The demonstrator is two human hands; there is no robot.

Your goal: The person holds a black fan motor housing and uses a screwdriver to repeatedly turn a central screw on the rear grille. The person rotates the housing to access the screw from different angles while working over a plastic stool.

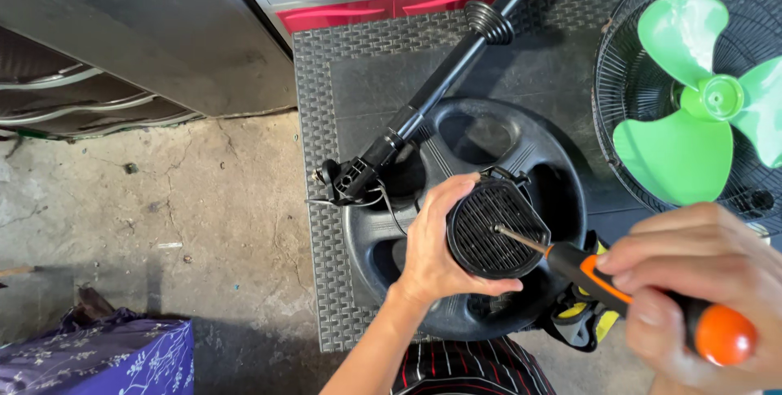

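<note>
My left hand (436, 240) grips a black ribbed motor housing cover (497, 228), its slotted face turned up towards me. My right hand (700, 273) holds an orange and black screwdriver (619, 285). Its metal tip touches the middle of the cover's slotted face. Under both hands lies a round black fan base (521, 151). A black fan pole (444, 77) runs from that base up to the top of the view.
Everything sits on a dark woven plastic table (342, 61). A black wire fan guard with a green blade (700, 102) lies at the right. A yellow and black object (582, 318) is near the base. Concrete floor (163, 208), a purple flowered cloth (98, 358) at left.
</note>
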